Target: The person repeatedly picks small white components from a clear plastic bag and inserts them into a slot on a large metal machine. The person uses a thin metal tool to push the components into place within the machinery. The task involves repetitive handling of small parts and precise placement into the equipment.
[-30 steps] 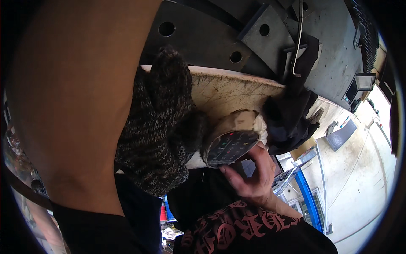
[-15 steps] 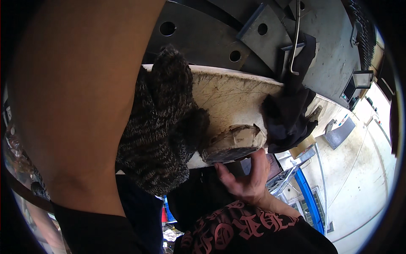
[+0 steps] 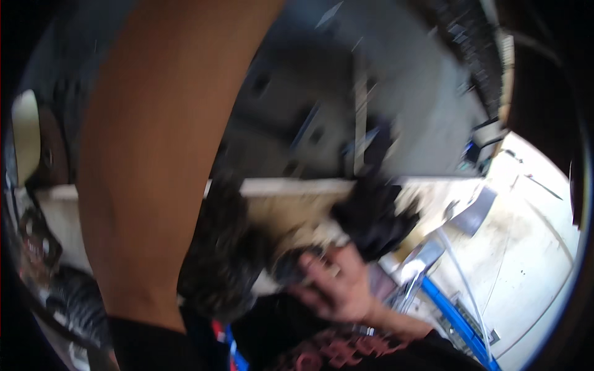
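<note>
My left arm (image 3: 154, 154) rises large through the left of the view, and its hand lies outside the picture. Low in the middle is my right hand (image 3: 337, 281), smeared by motion, its fingers over the near face of a round, beige-wrapped piece with a dark end (image 3: 291, 263). Whether the fingers grip it cannot be made out. Left of that piece hangs a dark mottled knitted cloth (image 3: 216, 266). A crumpled black cloth (image 3: 377, 216) lies to its right.
Behind a pale, stained ledge (image 3: 291, 187) spread dark metal plates with round holes (image 3: 278, 117). A grey curved sheet (image 3: 473, 212) and a blue bar (image 3: 448, 315) are at the right. A small open box (image 3: 486, 136) sits further back.
The whole view has shifted and blurred, with the ledge now lower. My right hand has come up from below the round piece to over its near face.
</note>
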`<state>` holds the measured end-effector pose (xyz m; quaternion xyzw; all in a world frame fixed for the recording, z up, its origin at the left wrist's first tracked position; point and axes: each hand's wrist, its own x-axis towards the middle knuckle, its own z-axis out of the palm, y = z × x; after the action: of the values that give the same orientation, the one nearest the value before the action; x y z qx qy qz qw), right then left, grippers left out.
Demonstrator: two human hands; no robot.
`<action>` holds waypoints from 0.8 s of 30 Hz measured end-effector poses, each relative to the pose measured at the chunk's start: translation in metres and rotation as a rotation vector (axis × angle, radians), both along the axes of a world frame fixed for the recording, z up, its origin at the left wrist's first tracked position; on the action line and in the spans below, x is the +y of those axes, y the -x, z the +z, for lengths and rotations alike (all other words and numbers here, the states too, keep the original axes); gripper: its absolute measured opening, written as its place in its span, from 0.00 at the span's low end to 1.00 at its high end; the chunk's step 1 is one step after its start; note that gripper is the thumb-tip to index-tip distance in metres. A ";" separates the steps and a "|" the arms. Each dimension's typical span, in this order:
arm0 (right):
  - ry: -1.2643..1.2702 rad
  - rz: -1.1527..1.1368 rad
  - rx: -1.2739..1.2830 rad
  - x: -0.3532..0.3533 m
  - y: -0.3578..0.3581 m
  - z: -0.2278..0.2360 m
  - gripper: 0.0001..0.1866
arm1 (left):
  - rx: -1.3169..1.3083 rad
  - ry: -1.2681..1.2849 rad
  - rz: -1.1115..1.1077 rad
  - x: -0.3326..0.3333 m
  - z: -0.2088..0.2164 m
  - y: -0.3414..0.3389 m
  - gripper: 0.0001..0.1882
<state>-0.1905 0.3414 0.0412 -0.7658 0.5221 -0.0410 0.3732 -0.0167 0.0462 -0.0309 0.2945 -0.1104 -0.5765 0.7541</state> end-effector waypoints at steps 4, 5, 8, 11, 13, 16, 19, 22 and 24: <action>0.022 0.046 0.048 -0.018 -0.018 0.016 0.34 | 0.050 0.110 0.058 -0.046 0.014 -0.003 0.20; 0.001 0.061 0.087 -0.019 -0.017 0.018 0.33 | 0.057 0.120 0.041 -0.049 0.009 0.005 0.20; -0.124 0.027 0.058 -0.024 -0.017 0.031 0.37 | 0.001 0.132 0.004 -0.049 0.000 0.005 0.21; -0.110 0.057 0.032 -0.028 -0.015 0.030 0.38 | -0.016 0.102 0.032 -0.048 -0.001 0.002 0.22; -0.096 0.078 0.020 -0.027 -0.011 0.026 0.38 | -0.012 0.087 0.043 -0.049 0.001 0.002 0.23; -0.079 0.093 -0.099 -0.031 -0.009 0.022 0.37 | -0.005 0.073 0.039 -0.047 0.004 0.006 0.23; 0.041 0.089 -0.260 -0.046 -0.003 0.023 0.36 | -0.014 0.065 0.039 -0.046 0.004 0.006 0.23; 0.136 -0.036 -0.164 -0.073 0.014 0.040 0.25 | -0.032 0.069 0.060 -0.045 0.003 0.001 0.24; 0.190 -0.373 -0.395 -0.091 0.021 0.030 0.25 | -0.002 0.102 0.027 -0.047 0.012 0.012 0.24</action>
<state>-0.2120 0.2505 0.0710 -0.6653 0.5649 -0.3062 0.3802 -0.0287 -0.0012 -0.0192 0.2575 -0.1364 -0.5598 0.7757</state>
